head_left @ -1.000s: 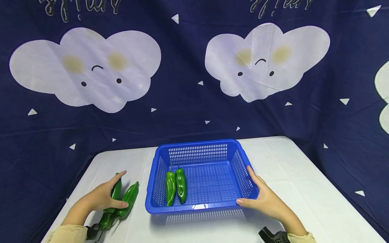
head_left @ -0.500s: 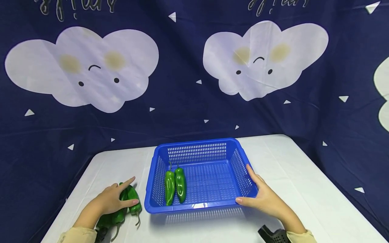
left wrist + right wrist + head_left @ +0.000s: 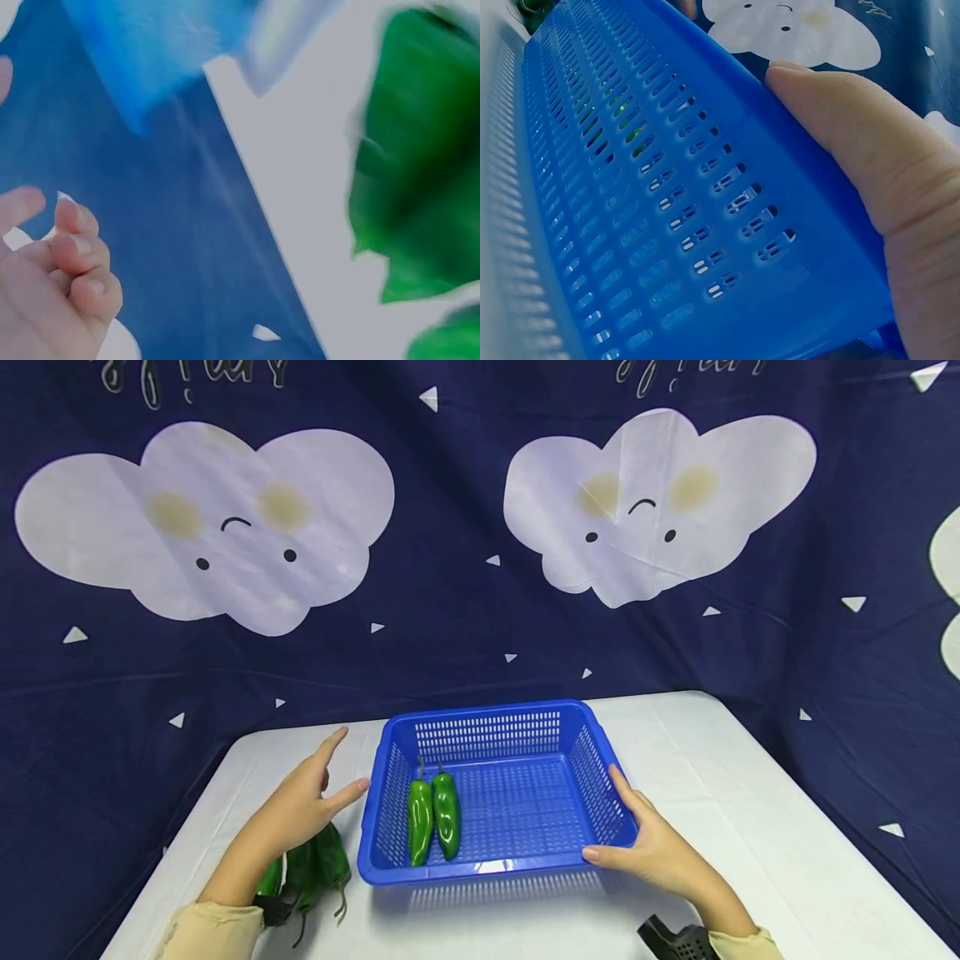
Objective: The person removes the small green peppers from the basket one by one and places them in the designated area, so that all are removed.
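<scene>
A blue plastic basket [image 3: 491,867] sits on the table, with two green peppers, one [image 3: 420,827] beside the other [image 3: 447,818], lying at its left side. My right hand [image 3: 652,852] grips its near right corner; in the right wrist view the thumb [image 3: 855,112] lies on the rim. Just off the left rim, my left hand [image 3: 300,802] holds nothing, thumb and index finger spread apart. Its other fingers [image 3: 82,251] are loosely bent in the left wrist view. Under and behind that hand lie several green peppers [image 3: 332,860], partly hidden by the wrist.
The white-covered table [image 3: 720,810] extends to both sides of the basket. A dark blue cloth with clouds [image 3: 465,527] hangs behind it. Black camera mounts, such as the right one [image 3: 678,939], sit at the wrists.
My left hand has left the peppers at the left and moved up and right to the basket's left rim. Those peppers have shifted and turned. The right hand keeps its place.
</scene>
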`<state>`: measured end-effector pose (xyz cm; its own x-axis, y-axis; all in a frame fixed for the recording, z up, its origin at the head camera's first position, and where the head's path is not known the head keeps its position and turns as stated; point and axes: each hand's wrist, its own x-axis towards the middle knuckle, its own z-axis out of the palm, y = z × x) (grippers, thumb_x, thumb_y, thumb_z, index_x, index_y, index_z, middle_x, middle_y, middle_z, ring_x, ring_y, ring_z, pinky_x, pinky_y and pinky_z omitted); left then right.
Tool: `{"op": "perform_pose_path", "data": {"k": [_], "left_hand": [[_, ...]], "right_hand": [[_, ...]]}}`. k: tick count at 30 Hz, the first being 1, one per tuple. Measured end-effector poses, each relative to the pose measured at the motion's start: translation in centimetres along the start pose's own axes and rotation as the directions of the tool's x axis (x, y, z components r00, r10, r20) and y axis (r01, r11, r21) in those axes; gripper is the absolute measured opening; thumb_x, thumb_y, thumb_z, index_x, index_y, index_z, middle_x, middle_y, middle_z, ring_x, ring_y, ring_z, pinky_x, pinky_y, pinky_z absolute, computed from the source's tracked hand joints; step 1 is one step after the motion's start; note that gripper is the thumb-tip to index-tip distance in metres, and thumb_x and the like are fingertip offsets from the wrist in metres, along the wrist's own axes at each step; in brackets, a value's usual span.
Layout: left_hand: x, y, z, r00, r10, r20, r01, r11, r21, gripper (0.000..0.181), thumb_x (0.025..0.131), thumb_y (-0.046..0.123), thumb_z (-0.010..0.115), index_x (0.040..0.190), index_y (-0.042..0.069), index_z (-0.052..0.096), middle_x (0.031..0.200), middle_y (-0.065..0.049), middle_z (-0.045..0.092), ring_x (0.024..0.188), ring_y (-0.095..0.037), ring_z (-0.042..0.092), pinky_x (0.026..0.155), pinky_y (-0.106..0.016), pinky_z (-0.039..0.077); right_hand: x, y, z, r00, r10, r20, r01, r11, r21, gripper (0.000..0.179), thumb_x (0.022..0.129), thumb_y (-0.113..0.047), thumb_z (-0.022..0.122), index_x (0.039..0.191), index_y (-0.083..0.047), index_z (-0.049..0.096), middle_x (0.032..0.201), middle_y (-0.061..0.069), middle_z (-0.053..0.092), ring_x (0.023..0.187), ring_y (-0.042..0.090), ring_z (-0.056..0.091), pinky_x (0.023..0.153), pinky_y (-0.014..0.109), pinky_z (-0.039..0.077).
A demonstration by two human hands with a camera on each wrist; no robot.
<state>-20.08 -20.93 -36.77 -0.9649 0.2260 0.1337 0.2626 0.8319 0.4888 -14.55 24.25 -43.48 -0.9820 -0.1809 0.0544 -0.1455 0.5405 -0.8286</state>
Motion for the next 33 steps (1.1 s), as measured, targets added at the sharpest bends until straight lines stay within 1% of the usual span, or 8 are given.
{"op": "perform_pose_path", "data": {"k": [6, 11, 13, 15, 19, 22, 25, 33], "left_hand": [[1.7, 4.7, -0.4, 0.998, 0.057, -0.031, -0.059, 0.997, -0.051, 0.091, 0.093, 0.047, 0.066, 0.16, 0.017, 0.011, 0.092, -0.012, 0.054, 0.075, -0.021, 0.049, 0.061, -0.032, 0.043], [3.2, 7.8, 0.5, 0.993, 0.107, 0.049, -0.1, 0.987, -0.124, 0.098, 0.092, 0.041, 0.07, 0.16, 0.027, 0.002, 0.089, -0.01, 0.054, 0.074, -0.02, 0.05, 0.062, -0.032, 0.046], [3.8, 8.4, 1.2, 0.988, 0.115, 0.098, -0.1, 0.984, -0.149, 0.1, 0.091, 0.04, 0.071, 0.16, 0.029, 0.001, 0.101, -0.012, 0.058, 0.082, -0.022, 0.056, 0.067, -0.034, 0.05], [4.4, 8.8, 2.0, 0.979, 0.122, 0.162, -0.091, 0.978, -0.187, 0.101, 0.09, 0.038, 0.073, 0.16, 0.031, 0.001, 0.124, -0.018, 0.058, 0.096, -0.028, 0.061, 0.076, -0.042, 0.055], [5.6, 8.9, 3.7, 0.946, 0.097, 0.308, -0.043, 0.983, -0.177, 0.102, 0.086, 0.039, 0.077, 0.16, 0.032, 0.008, 0.161, -0.019, 0.027, 0.133, -0.042, 0.049, 0.102, -0.061, 0.045], [6.3, 8.7, 4.8, 0.921, 0.031, 0.388, 0.008, 0.995, -0.099, 0.104, 0.082, 0.04, 0.08, 0.16, 0.032, 0.011, 0.162, -0.02, 0.025, 0.145, -0.047, 0.03, 0.109, -0.07, 0.031], [6.8, 8.3, 5.7, 0.911, -0.026, 0.413, 0.035, 0.999, -0.016, 0.11, 0.078, 0.037, 0.084, 0.16, 0.026, 0.012, 0.159, -0.024, 0.031, 0.148, -0.047, 0.024, 0.112, -0.069, 0.028], [7.3, 7.9, 7.6, 0.876, -0.098, 0.472, 0.047, 0.992, 0.118, 0.118, 0.074, 0.038, 0.088, 0.16, 0.019, 0.01, 0.14, -0.026, 0.055, 0.126, -0.04, 0.056, 0.109, -0.055, 0.042]], "right_hand": [[0.0, -0.2, 0.0, 1.0, 0.007, 0.004, -0.007, 1.0, 0.0, 0.118, 0.077, -0.034, 0.084, 0.161, -0.023, 0.001, 0.161, 0.03, 0.01, 0.146, 0.056, 0.015, 0.107, 0.075, 0.022], [0.0, -0.2, 0.1, 1.0, 0.006, 0.002, -0.006, 1.0, 0.002, 0.119, 0.077, -0.034, 0.084, 0.161, -0.022, 0.002, 0.161, 0.03, 0.01, 0.146, 0.055, 0.015, 0.108, 0.075, 0.022], [0.0, -0.2, 0.1, 1.0, 0.004, 0.001, -0.004, 1.0, 0.003, 0.119, 0.077, -0.034, 0.085, 0.161, -0.022, 0.002, 0.161, 0.03, 0.011, 0.146, 0.055, 0.016, 0.108, 0.075, 0.022], [0.1, -0.1, 0.1, 1.0, 0.003, 0.003, -0.003, 1.0, 0.004, 0.118, 0.077, -0.034, 0.085, 0.161, -0.022, 0.002, 0.16, 0.03, 0.011, 0.145, 0.055, 0.016, 0.108, 0.074, 0.023], [0.1, 0.0, 0.1, 1.0, 0.003, 0.003, -0.003, 1.0, 0.001, 0.118, 0.077, -0.034, 0.085, 0.161, -0.023, 0.002, 0.161, 0.03, 0.011, 0.145, 0.055, 0.016, 0.108, 0.074, 0.023], [0.0, 0.0, 0.1, 1.0, 0.009, 0.001, -0.009, 1.0, -0.001, 0.118, 0.077, -0.034, 0.084, 0.161, -0.023, 0.002, 0.161, 0.03, 0.011, 0.146, 0.055, 0.015, 0.108, 0.075, 0.023], [0.0, 0.1, 0.1, 1.0, 0.014, 0.002, -0.014, 1.0, -0.007, 0.119, 0.077, -0.035, 0.084, 0.161, -0.024, 0.002, 0.161, 0.03, 0.01, 0.146, 0.055, 0.014, 0.107, 0.075, 0.023], [0.0, 0.2, 0.1, 1.0, 0.004, -0.008, -0.004, 1.0, -0.018, 0.119, 0.077, -0.035, 0.085, 0.161, -0.024, 0.002, 0.161, 0.03, 0.012, 0.145, 0.055, 0.018, 0.107, 0.075, 0.025]]}}
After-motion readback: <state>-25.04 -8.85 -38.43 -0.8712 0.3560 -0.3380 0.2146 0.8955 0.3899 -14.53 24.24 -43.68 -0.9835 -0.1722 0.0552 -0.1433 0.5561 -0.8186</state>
